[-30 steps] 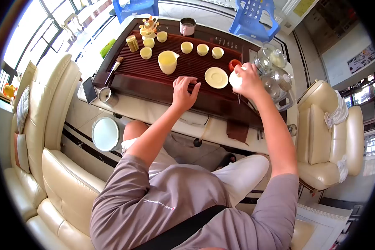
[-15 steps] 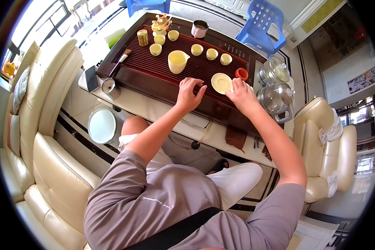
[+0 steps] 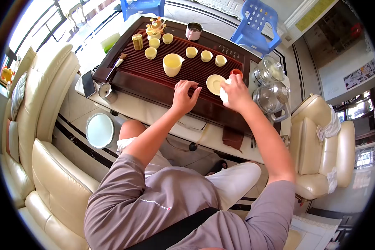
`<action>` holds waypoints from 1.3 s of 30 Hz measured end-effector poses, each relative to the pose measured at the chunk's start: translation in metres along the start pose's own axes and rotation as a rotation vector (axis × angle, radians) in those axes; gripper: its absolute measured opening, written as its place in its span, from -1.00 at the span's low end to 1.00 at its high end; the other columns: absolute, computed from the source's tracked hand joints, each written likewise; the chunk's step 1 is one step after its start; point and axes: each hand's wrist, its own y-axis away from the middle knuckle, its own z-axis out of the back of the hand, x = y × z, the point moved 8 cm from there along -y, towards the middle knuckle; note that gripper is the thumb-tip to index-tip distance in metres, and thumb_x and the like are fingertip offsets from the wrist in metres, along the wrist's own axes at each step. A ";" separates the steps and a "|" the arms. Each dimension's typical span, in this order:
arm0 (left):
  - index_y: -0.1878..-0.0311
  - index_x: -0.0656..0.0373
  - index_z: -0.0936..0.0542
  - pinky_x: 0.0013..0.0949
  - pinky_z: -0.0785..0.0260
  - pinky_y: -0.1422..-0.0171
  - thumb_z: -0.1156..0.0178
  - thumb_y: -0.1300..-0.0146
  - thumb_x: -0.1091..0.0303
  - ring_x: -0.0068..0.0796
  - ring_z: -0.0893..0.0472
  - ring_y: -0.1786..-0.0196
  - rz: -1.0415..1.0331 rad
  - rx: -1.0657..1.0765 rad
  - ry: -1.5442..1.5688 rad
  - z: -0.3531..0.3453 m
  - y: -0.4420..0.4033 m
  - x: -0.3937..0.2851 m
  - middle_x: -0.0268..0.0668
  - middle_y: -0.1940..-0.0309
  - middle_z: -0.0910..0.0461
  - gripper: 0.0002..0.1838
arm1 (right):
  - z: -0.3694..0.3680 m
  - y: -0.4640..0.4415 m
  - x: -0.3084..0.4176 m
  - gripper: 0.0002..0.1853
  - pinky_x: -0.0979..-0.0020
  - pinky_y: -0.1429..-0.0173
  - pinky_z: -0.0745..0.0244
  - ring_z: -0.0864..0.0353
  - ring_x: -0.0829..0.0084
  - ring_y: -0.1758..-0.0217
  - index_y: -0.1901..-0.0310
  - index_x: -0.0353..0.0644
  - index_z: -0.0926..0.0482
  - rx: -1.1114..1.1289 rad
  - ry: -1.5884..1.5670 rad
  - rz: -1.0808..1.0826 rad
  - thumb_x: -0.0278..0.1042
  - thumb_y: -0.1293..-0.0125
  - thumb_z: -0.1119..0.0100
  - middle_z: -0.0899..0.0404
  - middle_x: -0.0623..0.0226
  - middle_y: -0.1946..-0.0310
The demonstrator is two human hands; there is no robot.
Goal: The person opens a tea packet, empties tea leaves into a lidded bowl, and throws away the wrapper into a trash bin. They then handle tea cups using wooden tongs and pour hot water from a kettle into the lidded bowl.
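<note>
My right hand (image 3: 238, 95) is closed on a white tea bowl (image 3: 224, 93), most of it hidden behind the fingers. It is held just beside a cream saucer (image 3: 214, 84) on the slatted tea tray (image 3: 141, 75). A small red cup (image 3: 236, 72) shows just beyond the knuckles. My left hand (image 3: 185, 96) rests at the tray's near edge, fingers loosely curled and apart, holding nothing. Ahead of it stands a cream pouring pitcher (image 3: 172, 66). Several small cream cups are set out behind, among them one teacup (image 3: 191, 52) and another cup (image 3: 150, 53).
Two glass kettles, a nearer kettle (image 3: 271, 99) and a farther kettle (image 3: 269, 71), stand right of the tray. A brush (image 3: 118, 62), a gold tin (image 3: 137, 41), a figurine (image 3: 156, 27) and a pink mug (image 3: 193, 31) lie around it. A phone (image 3: 88, 84) and metal cup (image 3: 107, 92) sit left.
My right hand has closed on the white tea bowl and shifted slightly toward me, with the bowl tilted out beside the saucer. My left hand has stayed nearly in place.
</note>
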 end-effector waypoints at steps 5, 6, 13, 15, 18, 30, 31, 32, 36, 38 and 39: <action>0.19 0.13 -0.63 -0.16 -0.31 -0.18 -0.36 -0.26 0.30 -0.22 -0.58 0.07 -0.031 -0.048 0.001 0.001 -0.001 -0.001 -0.32 0.28 -0.65 -0.84 | 0.006 0.017 -0.051 -0.42 0.09 -0.27 -0.44 -0.42 -0.05 -0.11 0.08 -0.06 -0.50 -0.211 -0.535 -0.452 -0.25 0.21 -0.54 -0.47 0.08 0.04; 0.19 0.13 -0.63 -0.16 -0.32 -0.18 -0.36 -0.25 0.31 -0.22 -0.58 0.08 -0.038 -0.043 -0.002 0.000 -0.002 0.000 -0.32 0.28 -0.65 -0.85 | 0.005 0.024 -0.051 -0.41 0.08 -0.21 -0.46 -0.45 -0.01 -0.07 0.09 -0.06 -0.47 -0.228 -0.572 -0.480 -0.21 0.20 -0.56 -0.49 0.11 0.05; 0.19 0.16 -0.63 -0.17 -0.34 -0.20 -0.30 -0.31 0.32 -0.20 -0.59 0.04 -0.033 0.011 -0.026 -0.001 -0.002 -0.006 -0.27 0.24 -0.67 -0.87 | -0.022 0.054 -0.058 -0.43 0.09 -0.12 -0.44 -0.50 0.03 0.00 0.13 -0.12 -0.48 -0.295 -0.727 -0.602 -0.12 0.14 -0.60 -0.50 0.08 0.14; 0.18 0.15 -0.63 -0.17 -0.33 -0.20 -0.30 -0.32 0.32 -0.19 -0.59 0.03 -0.044 0.014 -0.032 -0.001 -0.002 -0.007 -0.27 0.24 -0.67 -0.87 | -0.034 0.058 -0.055 -0.43 0.07 -0.14 -0.41 -0.47 0.03 -0.04 0.13 -0.09 -0.48 -0.327 -0.644 -0.577 -0.13 0.14 -0.59 -0.50 0.09 0.12; 0.17 0.15 -0.63 -0.16 -0.32 -0.17 -0.33 -0.28 0.30 -0.21 -0.59 0.08 -0.091 -0.015 -0.057 -0.003 -0.001 -0.005 -0.31 0.28 -0.66 -0.84 | 0.017 0.060 -0.072 -0.45 0.07 -0.15 -0.39 -0.45 0.04 -0.03 0.13 -0.07 -0.48 -0.579 -0.659 -0.657 -0.16 0.15 -0.59 -0.49 0.13 0.11; 0.16 0.13 -0.63 -0.16 -0.31 -0.19 -0.34 -0.27 0.29 -0.24 -0.60 0.07 -0.091 0.001 -0.102 -0.006 -0.001 -0.005 -0.35 0.29 -0.67 -0.83 | 0.012 0.063 -0.082 -0.48 0.05 -0.11 -0.41 -0.47 0.03 0.00 0.14 -0.11 -0.50 -0.511 -0.631 -0.623 -0.18 0.14 -0.54 -0.50 0.10 0.12; 0.16 0.13 -0.63 -0.16 -0.31 -0.19 -0.34 -0.27 0.29 -0.24 -0.60 0.07 -0.079 0.001 -0.111 -0.005 0.001 -0.004 -0.35 0.29 -0.67 -0.83 | 0.019 0.067 -0.081 -0.47 0.05 -0.11 -0.42 -0.47 0.02 -0.01 0.13 -0.10 -0.50 -0.575 -0.607 -0.634 -0.19 0.16 -0.53 -0.50 0.10 0.10; 0.16 0.13 -0.63 -0.15 -0.31 -0.19 -0.34 -0.27 0.29 -0.25 -0.60 0.06 -0.057 -0.003 -0.102 -0.004 0.003 -0.003 -0.36 0.29 -0.67 -0.83 | 0.013 0.056 -0.068 -0.47 0.07 -0.15 -0.44 -0.46 0.02 -0.04 0.10 -0.11 -0.51 -0.404 -0.569 -0.517 -0.26 0.16 -0.52 -0.49 0.11 0.08; 0.15 0.13 -0.62 -0.16 -0.31 -0.19 -0.33 -0.28 0.30 -0.25 -0.60 0.06 -0.097 0.003 -0.103 -0.007 -0.003 -0.005 -0.36 0.29 -0.67 -0.83 | 0.002 0.040 -0.042 -0.59 0.17 -0.29 -0.45 -0.40 0.04 -0.13 0.13 -0.11 -0.56 -0.200 -0.182 -0.251 -0.41 0.09 -0.44 -0.45 0.04 0.04; 0.15 0.13 -0.62 -0.16 -0.31 -0.19 -0.33 -0.28 0.30 -0.25 -0.59 0.07 -0.071 -0.003 -0.087 -0.004 -0.002 -0.008 -0.35 0.30 -0.67 -0.83 | -0.005 0.031 -0.033 -0.63 0.19 -0.28 -0.46 -0.41 0.05 -0.12 0.13 -0.10 -0.56 -0.118 -0.060 -0.156 -0.44 0.04 -0.40 -0.45 0.02 0.04; 0.16 0.14 -0.63 -0.16 -0.31 -0.18 -0.33 -0.28 0.30 -0.24 -0.59 0.07 -0.060 0.006 -0.085 -0.004 -0.002 -0.008 -0.34 0.30 -0.66 -0.84 | -0.013 0.029 -0.023 -0.67 0.21 -0.27 -0.46 -0.41 0.06 -0.12 0.14 -0.09 -0.57 -0.039 0.056 -0.073 -0.47 0.00 -0.36 -0.44 0.01 0.05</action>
